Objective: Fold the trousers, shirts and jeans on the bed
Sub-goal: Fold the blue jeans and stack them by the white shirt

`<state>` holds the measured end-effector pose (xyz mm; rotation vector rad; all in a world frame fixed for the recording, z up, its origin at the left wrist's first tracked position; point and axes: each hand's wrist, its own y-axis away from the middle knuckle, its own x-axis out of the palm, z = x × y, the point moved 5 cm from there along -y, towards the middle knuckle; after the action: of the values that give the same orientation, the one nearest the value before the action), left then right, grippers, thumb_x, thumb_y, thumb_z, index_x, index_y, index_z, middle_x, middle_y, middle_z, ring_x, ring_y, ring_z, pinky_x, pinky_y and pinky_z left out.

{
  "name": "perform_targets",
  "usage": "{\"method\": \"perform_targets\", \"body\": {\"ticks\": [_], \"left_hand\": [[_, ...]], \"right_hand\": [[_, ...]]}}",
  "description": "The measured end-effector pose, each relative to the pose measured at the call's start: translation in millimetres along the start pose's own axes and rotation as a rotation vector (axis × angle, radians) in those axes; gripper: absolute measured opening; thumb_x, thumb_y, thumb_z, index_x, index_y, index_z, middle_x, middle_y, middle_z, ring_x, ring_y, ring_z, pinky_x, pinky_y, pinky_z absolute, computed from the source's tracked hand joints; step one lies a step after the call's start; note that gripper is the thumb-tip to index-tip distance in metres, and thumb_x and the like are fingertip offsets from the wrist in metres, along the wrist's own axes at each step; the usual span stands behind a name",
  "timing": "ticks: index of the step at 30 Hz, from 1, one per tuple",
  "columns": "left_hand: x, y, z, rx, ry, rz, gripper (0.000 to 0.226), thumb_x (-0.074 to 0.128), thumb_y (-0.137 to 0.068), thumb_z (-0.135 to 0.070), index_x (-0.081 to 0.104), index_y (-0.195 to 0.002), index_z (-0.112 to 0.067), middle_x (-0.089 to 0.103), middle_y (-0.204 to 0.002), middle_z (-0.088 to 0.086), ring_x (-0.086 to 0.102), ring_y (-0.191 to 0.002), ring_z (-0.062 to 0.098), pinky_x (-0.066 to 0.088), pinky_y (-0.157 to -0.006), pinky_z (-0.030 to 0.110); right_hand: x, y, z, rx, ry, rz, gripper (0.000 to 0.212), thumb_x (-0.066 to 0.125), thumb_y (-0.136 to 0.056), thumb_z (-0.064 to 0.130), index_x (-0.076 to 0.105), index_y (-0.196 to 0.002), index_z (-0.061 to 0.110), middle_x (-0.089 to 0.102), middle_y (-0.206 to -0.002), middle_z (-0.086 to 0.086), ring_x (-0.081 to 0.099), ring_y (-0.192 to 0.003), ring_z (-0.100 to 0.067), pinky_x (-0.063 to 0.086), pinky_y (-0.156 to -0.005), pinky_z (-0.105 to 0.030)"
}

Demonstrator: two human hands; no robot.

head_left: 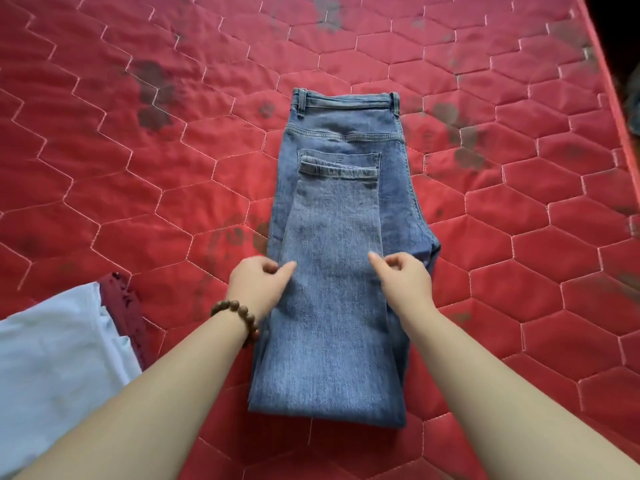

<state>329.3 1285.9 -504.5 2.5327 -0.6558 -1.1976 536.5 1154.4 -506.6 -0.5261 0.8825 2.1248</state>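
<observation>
Blue jeans (332,209) lie in the middle of the red quilted bed (138,161), folded in half lengthwise with the waistband at the far end. The legs are doubled back over the seat, so their hems rest on the back pocket. My left hand (259,284), with a bead bracelet on its wrist, touches the left edge of the top leg layer with its forefinger. My right hand (405,280) touches the right edge the same way. The other fingers of both hands are loosely curled, and I see no cloth gripped in either.
A pale blue-white garment (59,358) lies at the lower left on a dark red cloth (121,303). The bed's right edge (609,84) runs down the upper right, with dark floor beyond. Dark stains mark the mattress cover.
</observation>
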Motion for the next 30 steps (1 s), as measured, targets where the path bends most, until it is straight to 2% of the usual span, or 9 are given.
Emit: {"method": "perform_targets", "body": {"ticks": [6, 8, 11, 14, 17, 20, 23, 26, 30], "left_hand": [[12.3, 61.4, 58.4, -0.378, 0.414, 0.462, 0.034, 0.063, -0.090, -0.032, 0.067, -0.086, 0.002, 0.064, -0.075, 0.009, 0.068, -0.073, 0.026, 0.056, -0.069, 0.038], [14.1, 81.6, 69.0, -0.414, 0.461, 0.517, 0.028, 0.061, -0.092, -0.031, 0.066, -0.085, -0.004, 0.068, -0.073, 0.006, 0.068, -0.068, 0.020, 0.055, -0.063, 0.031], [13.0, 100.3, 78.8, -0.279, 0.399, 0.525, 0.030, 0.057, -0.095, -0.028, 0.064, -0.089, 0.000, 0.067, -0.086, 0.012, 0.061, -0.078, 0.020, 0.052, -0.069, 0.032], [8.4, 112.7, 84.9, -0.095, 0.239, 0.465, 0.036, 0.053, -0.097, -0.028, 0.065, -0.091, 0.005, 0.065, -0.083, 0.009, 0.053, -0.076, 0.018, 0.046, -0.073, 0.041], [13.5, 131.6, 97.0, -0.090, 0.291, 0.454, 0.036, 0.055, -0.095, -0.032, 0.066, -0.087, 0.001, 0.064, -0.078, 0.004, 0.052, -0.074, 0.016, 0.042, -0.072, 0.038], [23.4, 162.3, 117.1, -0.152, 0.297, 0.506, 0.034, 0.055, -0.096, -0.025, 0.064, -0.094, 0.008, 0.067, -0.091, 0.021, 0.053, -0.082, 0.020, 0.047, -0.082, 0.048], [22.6, 188.2, 127.6, -0.095, 0.280, 0.453, 0.025, 0.059, -0.094, -0.022, 0.069, -0.087, 0.001, 0.062, -0.067, -0.006, 0.050, -0.063, 0.007, 0.041, -0.061, 0.026], [15.5, 200.3, 126.1, -0.106, 0.474, 0.394, 0.013, 0.061, -0.092, -0.016, 0.071, -0.086, -0.011, 0.063, -0.060, -0.016, 0.051, -0.054, -0.005, 0.040, -0.050, 0.012], [22.6, 203.5, 133.1, -0.116, 0.370, 0.476, 0.016, 0.055, -0.095, -0.015, 0.067, -0.087, -0.009, 0.065, -0.079, 0.000, 0.056, -0.076, 0.015, 0.049, -0.071, 0.034]], "right_hand": [[-10.5, 61.9, -47.7, 0.096, 0.060, 0.287, 0.038, 0.069, -0.085, 0.037, 0.063, -0.082, 0.000, 0.052, -0.067, -0.001, 0.050, -0.064, -0.017, 0.051, -0.062, -0.035], [-14.4, 85.5, -65.4, 0.192, -0.051, 0.395, 0.032, 0.068, -0.087, 0.032, 0.061, -0.080, 0.002, 0.047, -0.065, -0.003, 0.046, -0.054, -0.013, 0.046, -0.045, -0.025], [-17.4, 109.8, -76.4, 0.149, -0.042, 0.476, 0.020, 0.068, -0.087, 0.027, 0.062, -0.080, 0.010, 0.052, -0.061, 0.004, 0.047, -0.044, -0.001, 0.036, -0.041, -0.014], [-17.2, 126.0, -75.2, -0.005, 0.047, 0.439, 0.012, 0.070, -0.086, 0.019, 0.066, -0.089, 0.009, 0.067, -0.075, 0.004, 0.057, -0.062, -0.002, 0.041, -0.053, -0.013], [-20.4, 145.2, -84.5, -0.058, 0.042, 0.356, 0.010, 0.070, -0.086, 0.013, 0.065, -0.089, 0.005, 0.069, -0.082, -0.003, 0.060, -0.070, -0.010, 0.045, -0.065, -0.023], [-18.9, 173.9, -108.4, -0.082, 0.167, 0.366, 0.010, 0.069, -0.087, 0.016, 0.061, -0.086, 0.009, 0.062, -0.075, 0.003, 0.053, -0.068, -0.011, 0.036, -0.061, -0.025], [-20.3, 198.9, -123.2, -0.103, 0.198, 0.336, 0.011, 0.068, -0.087, 0.017, 0.062, -0.087, 0.008, 0.063, -0.077, 0.003, 0.054, -0.067, -0.007, 0.038, -0.058, -0.013], [-28.6, 207.2, -121.4, -0.134, 0.049, 0.274, 0.012, 0.068, -0.087, 0.017, 0.062, -0.089, 0.006, 0.069, -0.083, -0.004, 0.060, -0.075, -0.012, 0.046, -0.070, -0.027], [-24.0, 214.5, -138.4, -0.057, 0.011, 0.342, 0.013, 0.064, -0.090, 0.015, 0.059, -0.091, 0.002, 0.066, -0.085, -0.022, 0.056, -0.076, -0.014, 0.047, -0.073, -0.036]]}}
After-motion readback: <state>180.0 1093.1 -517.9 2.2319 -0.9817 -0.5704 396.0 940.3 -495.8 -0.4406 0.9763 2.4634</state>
